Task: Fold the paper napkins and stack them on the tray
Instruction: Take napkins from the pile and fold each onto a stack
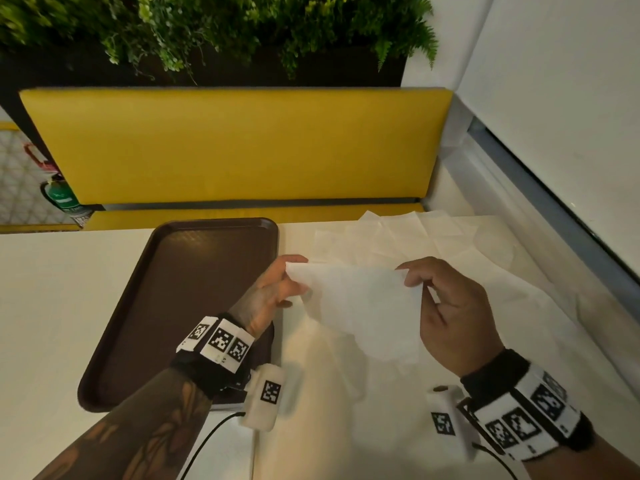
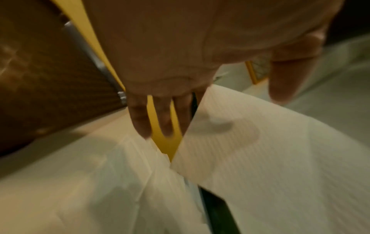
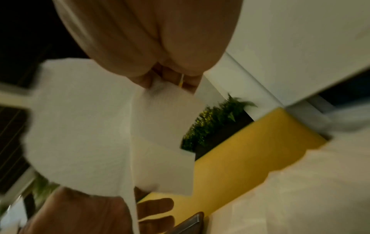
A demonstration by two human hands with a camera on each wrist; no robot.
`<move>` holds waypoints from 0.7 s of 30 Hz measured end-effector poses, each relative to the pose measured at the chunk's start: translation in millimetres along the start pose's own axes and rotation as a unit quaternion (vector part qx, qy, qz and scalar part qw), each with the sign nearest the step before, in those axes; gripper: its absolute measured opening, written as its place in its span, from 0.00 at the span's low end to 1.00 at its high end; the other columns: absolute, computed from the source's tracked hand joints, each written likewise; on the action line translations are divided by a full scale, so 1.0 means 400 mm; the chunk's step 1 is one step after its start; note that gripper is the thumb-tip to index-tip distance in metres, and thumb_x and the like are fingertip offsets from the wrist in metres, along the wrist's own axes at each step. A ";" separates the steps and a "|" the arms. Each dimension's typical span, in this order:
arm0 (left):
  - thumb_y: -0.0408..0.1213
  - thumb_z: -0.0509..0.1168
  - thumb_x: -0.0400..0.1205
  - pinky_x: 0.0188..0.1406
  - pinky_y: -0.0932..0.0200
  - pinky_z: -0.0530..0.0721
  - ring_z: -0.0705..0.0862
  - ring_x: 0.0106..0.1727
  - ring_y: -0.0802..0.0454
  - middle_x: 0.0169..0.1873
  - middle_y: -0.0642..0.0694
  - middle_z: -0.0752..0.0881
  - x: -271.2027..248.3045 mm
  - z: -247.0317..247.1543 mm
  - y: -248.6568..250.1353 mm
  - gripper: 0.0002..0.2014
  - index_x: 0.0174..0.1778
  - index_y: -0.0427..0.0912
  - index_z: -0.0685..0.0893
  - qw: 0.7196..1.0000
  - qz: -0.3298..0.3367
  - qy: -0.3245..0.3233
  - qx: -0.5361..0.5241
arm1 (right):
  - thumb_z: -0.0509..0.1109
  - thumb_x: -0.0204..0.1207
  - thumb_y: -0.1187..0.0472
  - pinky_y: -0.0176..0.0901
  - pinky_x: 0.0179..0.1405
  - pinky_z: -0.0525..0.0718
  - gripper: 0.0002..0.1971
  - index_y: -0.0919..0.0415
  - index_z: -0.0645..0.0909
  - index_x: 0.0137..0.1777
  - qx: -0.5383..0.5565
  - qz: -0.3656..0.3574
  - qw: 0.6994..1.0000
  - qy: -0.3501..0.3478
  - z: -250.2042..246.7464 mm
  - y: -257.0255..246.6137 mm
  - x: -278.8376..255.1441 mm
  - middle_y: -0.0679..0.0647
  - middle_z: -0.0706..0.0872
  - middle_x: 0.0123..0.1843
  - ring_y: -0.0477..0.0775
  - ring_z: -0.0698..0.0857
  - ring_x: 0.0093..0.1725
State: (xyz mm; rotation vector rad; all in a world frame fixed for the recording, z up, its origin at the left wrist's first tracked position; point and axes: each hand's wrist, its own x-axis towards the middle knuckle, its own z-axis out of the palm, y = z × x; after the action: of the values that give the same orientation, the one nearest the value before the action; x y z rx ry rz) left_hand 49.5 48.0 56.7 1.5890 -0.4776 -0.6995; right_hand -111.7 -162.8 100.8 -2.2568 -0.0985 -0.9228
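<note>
Two hands over the pale cream counter (image 1: 69,289), one thin white paper napkin (image 1: 363,306) stretched between them, lifted clear of the surface. Left hand (image 1: 273,289) pinches the napkin's left corner, thumb on top, other fingers (image 2: 140,117) loosely extended beneath. Right hand (image 1: 450,313) pinches the right corner, fingers clamped on the paper's edge. Napkin's long axis runs left to right; top edge taut, lower part sagging toward the person. Just left of the left hand, one dark brown rectangular plastic tray (image 1: 180,271) lies flat, long axis running away from the person, with no napkins seen on it. Beyond the held napkin, a loose spread of unfolded white napkins (image 1: 415,237) overlaps on the counter; count unclear. Farthest, one yellow padded bench back (image 1: 235,143).
</note>
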 end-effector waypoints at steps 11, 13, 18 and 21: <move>0.46 0.69 0.77 0.59 0.37 0.84 0.89 0.54 0.43 0.52 0.41 0.90 -0.048 -0.019 0.033 0.18 0.57 0.38 0.85 0.999 0.041 0.020 0.016 | 0.64 0.72 0.49 0.38 0.37 0.78 0.17 0.64 0.83 0.39 0.223 0.349 0.908 -0.066 -0.023 0.012 0.034 0.64 0.80 0.36 0.52 0.79 0.36; 0.52 0.73 0.72 0.57 0.37 0.84 0.89 0.54 0.41 0.53 0.40 0.90 -0.057 -0.034 0.037 0.24 0.58 0.40 0.85 0.999 0.034 0.007 0.006 | 0.73 0.73 0.52 0.41 0.40 0.82 0.13 0.62 0.82 0.46 0.175 0.352 0.916 -0.081 -0.021 0.017 0.038 0.65 0.83 0.37 0.57 0.82 0.36; 0.62 0.76 0.61 0.49 0.41 0.89 0.89 0.52 0.39 0.51 0.39 0.90 -0.072 -0.063 0.040 0.35 0.58 0.42 0.83 1.000 0.012 0.015 0.007 | 0.74 0.75 0.66 0.33 0.44 0.83 0.12 0.56 0.82 0.57 0.177 0.380 0.891 -0.173 -0.019 0.028 0.044 0.61 0.89 0.43 0.49 0.87 0.42; 0.61 0.77 0.61 0.49 0.42 0.89 0.89 0.52 0.38 0.51 0.39 0.90 -0.081 -0.075 0.036 0.37 0.59 0.39 0.82 0.999 0.013 0.036 0.004 | 0.70 0.79 0.65 0.33 0.38 0.83 0.03 0.65 0.83 0.46 0.130 0.356 0.897 -0.227 -0.013 0.023 0.042 0.63 0.88 0.43 0.47 0.84 0.38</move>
State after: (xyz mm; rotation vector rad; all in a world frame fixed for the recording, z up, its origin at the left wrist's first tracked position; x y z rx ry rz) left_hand 47.6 89.5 77.4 1.6069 -0.4490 -0.6195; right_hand -99.2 -176.0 109.0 -1.9709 0.3602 0.0138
